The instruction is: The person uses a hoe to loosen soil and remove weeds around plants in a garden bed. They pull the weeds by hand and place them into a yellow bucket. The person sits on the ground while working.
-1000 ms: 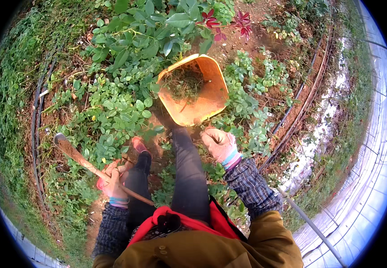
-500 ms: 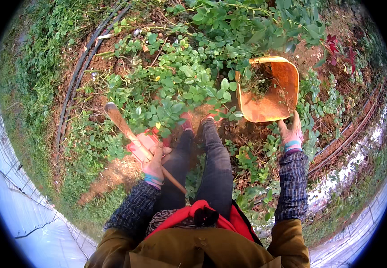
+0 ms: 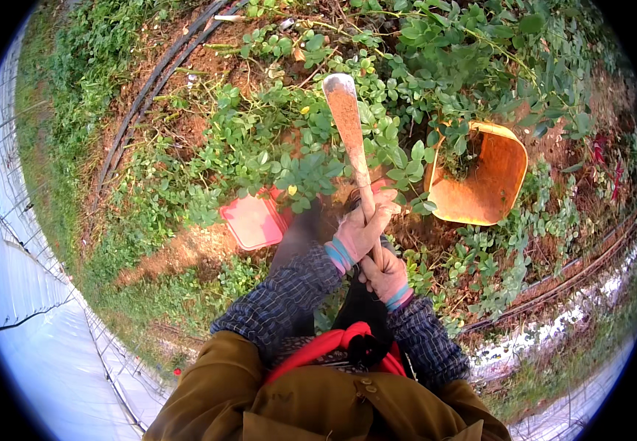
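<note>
Plainly, the left hand (image 3: 361, 231) and right hand (image 3: 386, 278) (the lower one) curl closed around a soil-coated tool (image 3: 356, 153).

The left arm (image 3: 282, 290) and right arm (image 3: 429, 342) reach in toward each other. The left hand (image 3: 362, 230) is curled up and a bit farther out. The right hand (image 3: 386, 277), curled too, is close behind it.
</note>
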Available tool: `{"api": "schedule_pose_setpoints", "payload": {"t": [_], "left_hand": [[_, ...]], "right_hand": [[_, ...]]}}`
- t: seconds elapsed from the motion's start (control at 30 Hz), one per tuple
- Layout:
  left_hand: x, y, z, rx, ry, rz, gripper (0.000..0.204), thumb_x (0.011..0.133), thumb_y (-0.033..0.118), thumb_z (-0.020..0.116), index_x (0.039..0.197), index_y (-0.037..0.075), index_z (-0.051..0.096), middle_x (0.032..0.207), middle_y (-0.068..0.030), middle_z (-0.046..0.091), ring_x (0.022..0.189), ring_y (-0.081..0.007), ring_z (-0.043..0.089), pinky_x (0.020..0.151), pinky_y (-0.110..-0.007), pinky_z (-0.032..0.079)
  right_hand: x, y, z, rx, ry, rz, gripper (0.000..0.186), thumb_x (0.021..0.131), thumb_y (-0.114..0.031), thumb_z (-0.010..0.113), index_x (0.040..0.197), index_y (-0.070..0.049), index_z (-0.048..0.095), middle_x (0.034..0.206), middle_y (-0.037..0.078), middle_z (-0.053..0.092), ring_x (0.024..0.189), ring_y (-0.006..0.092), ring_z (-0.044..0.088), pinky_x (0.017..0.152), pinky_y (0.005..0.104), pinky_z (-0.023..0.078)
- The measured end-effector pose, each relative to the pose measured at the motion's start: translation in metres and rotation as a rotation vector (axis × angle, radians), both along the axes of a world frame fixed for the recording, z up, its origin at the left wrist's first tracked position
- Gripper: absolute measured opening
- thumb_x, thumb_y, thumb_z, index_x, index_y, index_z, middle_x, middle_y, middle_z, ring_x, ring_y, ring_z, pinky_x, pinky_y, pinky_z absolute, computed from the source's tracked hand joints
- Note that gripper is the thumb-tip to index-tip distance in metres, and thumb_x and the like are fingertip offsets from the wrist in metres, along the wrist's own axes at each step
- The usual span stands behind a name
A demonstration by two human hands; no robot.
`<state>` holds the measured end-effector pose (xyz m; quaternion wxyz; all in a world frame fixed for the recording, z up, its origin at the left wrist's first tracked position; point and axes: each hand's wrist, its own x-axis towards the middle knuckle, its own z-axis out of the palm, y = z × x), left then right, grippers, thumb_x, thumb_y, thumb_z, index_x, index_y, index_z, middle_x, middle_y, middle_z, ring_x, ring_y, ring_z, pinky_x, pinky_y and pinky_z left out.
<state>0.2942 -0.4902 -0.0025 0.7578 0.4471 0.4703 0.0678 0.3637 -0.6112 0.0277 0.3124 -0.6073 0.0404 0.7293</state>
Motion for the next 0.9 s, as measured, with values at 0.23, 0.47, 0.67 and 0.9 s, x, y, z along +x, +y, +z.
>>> {"api": "schedule_pose_setpoints", "payload": {"t": [0.23, 0.47, 0.67, 0.9], "left_hand": [[-0.105, 0.010, -0.004, -0.069, 0.240, 0.054, 0.043, 0.094, 0.018, 0.052, 0.133, 0.001, 0.043, 0.109, -0.0057, 0.063, 0.098, -0.0104, 0.056, 0.086, -0.024, 0.044], [-0.245, 0.086, -0.004, -0.059, 0.417, -0.081, 0.041, 0.091, 0.022, 0.057, 0.125, 0.001, 0.052, 0.116, -0.0086, 0.061, 0.107, -0.0152, 0.057, 0.094, -0.028, 0.043], [-0.327, 0.207, 0.007, 0.114, 0.608, -0.293, 0.038, 0.094, 0.020, 0.052, 0.127, 0.001, 0.049, 0.113, -0.0077, 0.061, 0.103, -0.0149, 0.057, 0.091, -0.029, 0.044], [-0.438, 0.231, 0.007, 0.009, 0.771, -0.308, 0.048, 0.090, 0.035, 0.057, 0.125, 0.002, 0.052, 0.112, -0.0106, 0.063, 0.100, -0.0154, 0.058, 0.088, -0.029, 0.045]], "right_hand": [[0.046, 0.025, -0.035, 0.216, -0.631, 0.296, 0.027, 0.087, -0.029, 0.062, 0.105, -0.009, 0.062, 0.060, -0.002, 0.053, 0.059, 0.0077, 0.052, 0.055, 0.0259, 0.044], [0.035, 0.045, -0.028, 0.026, -0.523, 0.139, 0.031, 0.089, -0.025, 0.060, 0.112, -0.004, 0.060, 0.069, -0.008, 0.053, 0.057, 0.0022, 0.044, 0.051, 0.0192, 0.037], [0.016, 0.062, -0.032, 0.015, -0.857, 0.490, 0.035, 0.089, -0.028, 0.059, 0.115, -0.005, 0.061, 0.066, -0.002, 0.058, 0.058, 0.0045, 0.051, 0.056, 0.0238, 0.045], [-0.061, 0.163, -0.010, 0.430, -0.691, 0.719, 0.035, 0.087, -0.024, 0.059, 0.120, -0.012, 0.058, 0.065, 0.002, 0.056, 0.060, 0.0109, 0.053, 0.058, 0.0273, 0.044]]}}
